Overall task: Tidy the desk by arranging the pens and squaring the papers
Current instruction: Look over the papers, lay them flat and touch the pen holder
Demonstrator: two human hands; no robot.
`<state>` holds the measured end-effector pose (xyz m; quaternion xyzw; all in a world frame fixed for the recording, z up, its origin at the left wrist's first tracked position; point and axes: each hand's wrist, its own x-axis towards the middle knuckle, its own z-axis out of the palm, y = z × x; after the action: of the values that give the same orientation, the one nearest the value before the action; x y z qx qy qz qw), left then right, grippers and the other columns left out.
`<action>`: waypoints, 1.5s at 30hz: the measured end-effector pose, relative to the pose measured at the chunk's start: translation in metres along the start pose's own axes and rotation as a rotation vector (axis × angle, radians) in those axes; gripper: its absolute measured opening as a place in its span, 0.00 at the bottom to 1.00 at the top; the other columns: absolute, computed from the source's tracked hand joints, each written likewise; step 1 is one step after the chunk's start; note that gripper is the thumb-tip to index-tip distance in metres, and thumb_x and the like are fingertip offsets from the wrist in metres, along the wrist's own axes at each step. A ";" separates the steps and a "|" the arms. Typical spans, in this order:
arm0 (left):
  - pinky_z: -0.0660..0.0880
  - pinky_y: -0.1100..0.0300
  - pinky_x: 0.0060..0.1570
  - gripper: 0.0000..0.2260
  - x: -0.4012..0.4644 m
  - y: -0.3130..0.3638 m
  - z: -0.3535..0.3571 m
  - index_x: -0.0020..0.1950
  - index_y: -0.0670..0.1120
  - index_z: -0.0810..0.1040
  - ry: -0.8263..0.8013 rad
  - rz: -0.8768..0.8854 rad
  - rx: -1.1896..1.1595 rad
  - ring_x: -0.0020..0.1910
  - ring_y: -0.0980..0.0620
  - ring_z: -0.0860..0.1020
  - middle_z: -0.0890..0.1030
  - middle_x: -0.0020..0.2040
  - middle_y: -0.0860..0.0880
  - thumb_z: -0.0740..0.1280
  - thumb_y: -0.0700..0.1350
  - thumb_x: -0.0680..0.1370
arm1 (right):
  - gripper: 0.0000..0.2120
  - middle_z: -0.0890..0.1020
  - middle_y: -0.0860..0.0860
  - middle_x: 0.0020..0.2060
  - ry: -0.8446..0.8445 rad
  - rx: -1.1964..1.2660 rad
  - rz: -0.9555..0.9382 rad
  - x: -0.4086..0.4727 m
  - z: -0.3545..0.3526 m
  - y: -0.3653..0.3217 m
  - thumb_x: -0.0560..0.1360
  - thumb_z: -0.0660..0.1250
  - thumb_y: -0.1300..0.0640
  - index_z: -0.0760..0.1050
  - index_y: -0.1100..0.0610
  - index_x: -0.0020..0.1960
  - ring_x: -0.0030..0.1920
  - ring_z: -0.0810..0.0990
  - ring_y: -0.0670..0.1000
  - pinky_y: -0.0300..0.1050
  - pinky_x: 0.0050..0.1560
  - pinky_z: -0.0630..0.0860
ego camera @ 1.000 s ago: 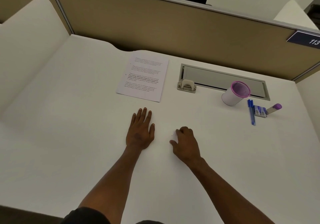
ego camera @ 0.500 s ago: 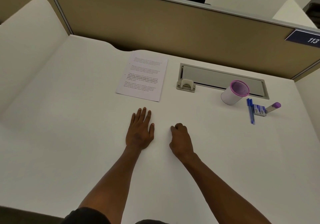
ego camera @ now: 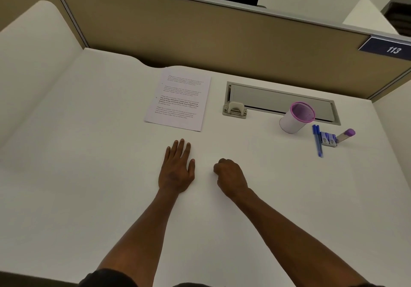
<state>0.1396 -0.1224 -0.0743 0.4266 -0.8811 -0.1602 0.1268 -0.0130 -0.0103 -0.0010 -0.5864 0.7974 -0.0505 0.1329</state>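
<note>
Both hands rest on the white desk (ego camera: 66, 175), holding nothing: the left hand (ego camera: 176, 171) lies flat with fingers spread, the right hand (ego camera: 231, 176) is curled into a loose fist just beside it. Straight ahead of the left hand sit the papers (ego camera: 179, 102), printed sheets lying slightly askew near the partition. These look light and floppy, likely to slide on the smooth top, so taking them by both long edges and tapping them square seems the safe bet. Well off to the right, the blue pens (ego camera: 317, 140) lie flat beside the pink-rimmed cup (ego camera: 297, 117), touching a small blue box (ego camera: 328, 138). The pens look slim, rigid and prone to rolling; a pinch at mid-barrel should lift them cleanly into that cup.
</note>
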 end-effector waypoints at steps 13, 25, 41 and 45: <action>0.47 0.51 0.80 0.27 -0.001 0.001 -0.003 0.80 0.48 0.58 0.007 0.008 0.001 0.81 0.50 0.50 0.56 0.81 0.47 0.54 0.53 0.82 | 0.08 0.86 0.52 0.41 0.101 0.727 0.460 0.006 0.001 0.015 0.67 0.70 0.68 0.85 0.58 0.41 0.43 0.84 0.52 0.42 0.45 0.80; 0.48 0.50 0.80 0.28 -0.002 -0.002 -0.001 0.81 0.48 0.55 -0.024 0.013 0.035 0.81 0.51 0.48 0.53 0.82 0.49 0.49 0.56 0.81 | 0.06 0.81 0.60 0.49 0.282 2.305 0.729 -0.011 -0.072 0.077 0.77 0.63 0.71 0.76 0.67 0.52 0.49 0.81 0.53 0.40 0.44 0.83; 0.49 0.50 0.79 0.29 0.001 -0.003 0.004 0.80 0.47 0.57 -0.016 0.016 0.048 0.81 0.50 0.51 0.55 0.81 0.48 0.48 0.57 0.80 | 0.08 0.84 0.53 0.42 0.604 0.823 0.842 0.058 -0.192 0.224 0.68 0.75 0.61 0.84 0.60 0.47 0.47 0.82 0.52 0.47 0.51 0.80; 0.48 0.50 0.79 0.29 0.002 -0.004 0.004 0.80 0.49 0.56 -0.027 0.010 0.043 0.81 0.51 0.50 0.55 0.81 0.49 0.48 0.57 0.80 | 0.06 0.86 0.55 0.46 0.559 0.485 0.729 0.070 -0.183 0.227 0.72 0.70 0.61 0.85 0.60 0.46 0.51 0.83 0.54 0.46 0.55 0.78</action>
<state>0.1396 -0.1258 -0.0794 0.4227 -0.8880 -0.1464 0.1065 -0.2917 -0.0210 0.1100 -0.1871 0.9202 -0.3392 0.0558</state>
